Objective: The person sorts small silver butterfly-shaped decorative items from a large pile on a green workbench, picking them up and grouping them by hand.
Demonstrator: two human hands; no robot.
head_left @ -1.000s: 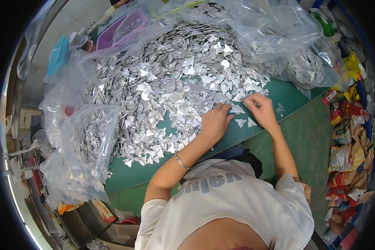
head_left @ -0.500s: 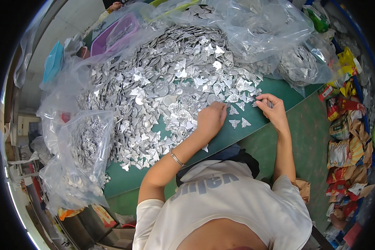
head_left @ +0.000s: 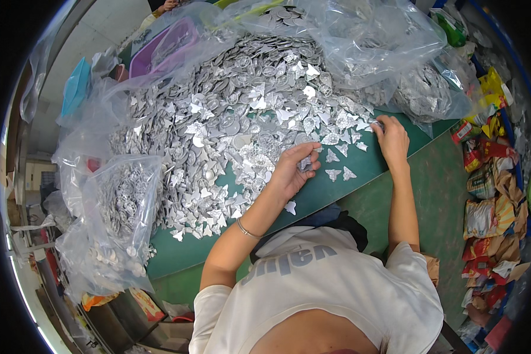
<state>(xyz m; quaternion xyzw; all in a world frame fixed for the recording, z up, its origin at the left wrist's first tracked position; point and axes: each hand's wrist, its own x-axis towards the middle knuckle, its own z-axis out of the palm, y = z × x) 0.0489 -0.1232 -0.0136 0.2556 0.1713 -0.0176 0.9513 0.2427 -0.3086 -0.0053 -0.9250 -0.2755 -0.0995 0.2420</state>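
A broad heap of small silver metal pieces (head_left: 218, 124), some round and some winged in outline, covers much of the green table (head_left: 177, 256). At its near edge my left hand (head_left: 292, 168) is turned palm up, fingers curled around silver metal pieces (head_left: 304, 163). Farther right, my right hand (head_left: 393, 140) bends over the heap's right end, fingertips closed on a small silver piece (head_left: 380, 125), partly hidden. Between the hands lie several loose winged pieces (head_left: 334, 174).
Clear plastic bags (head_left: 389, 35) line the far side, one full of silver pieces (head_left: 422, 91). Another filled bag (head_left: 124, 200) stands left. Beyond the heap are a purple basin (head_left: 159, 53) and a blue tray (head_left: 75, 88). Colourful packages (head_left: 484, 218) stack along the right.
My left hand has drawn back slightly and rolled palm up, showing the pieces in it. My right hand has moved a little farther and right, turning its back upward.
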